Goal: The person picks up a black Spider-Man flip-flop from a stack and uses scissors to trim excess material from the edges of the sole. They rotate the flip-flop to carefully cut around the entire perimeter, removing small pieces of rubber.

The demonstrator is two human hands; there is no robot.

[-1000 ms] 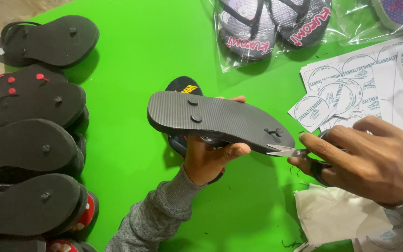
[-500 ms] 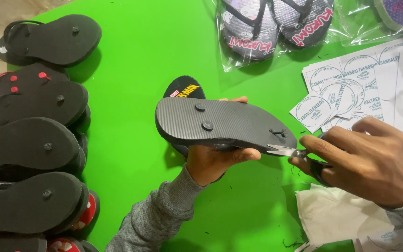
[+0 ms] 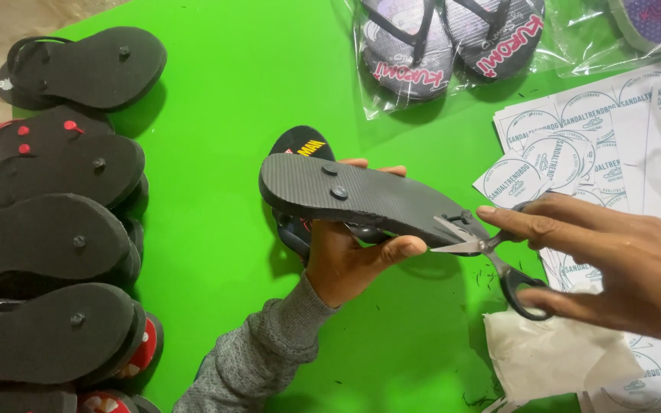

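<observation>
Left hand (image 3: 346, 256) grips the black sandal (image 3: 361, 199) sole-up while the right hand (image 3: 621, 264) works scissors (image 3: 491, 256) half-open at its toe plug, so a slip could easily gouge the sole.

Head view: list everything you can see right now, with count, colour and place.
held flip-flop: one, black sole up, centre, in left hand
second flip-flop: one, black, lying under the held one
scissors: one pair, black handles, blades open at the held sole's end
stacked flip-flops: several, black soles up, left edge
bagged flip-flops: one pair, grey, top centre
sticker sheets: several, white, right
white bag: one, bottom right
table: green
left hand: grip on held flip-flop
right hand: grip on scissors
</observation>
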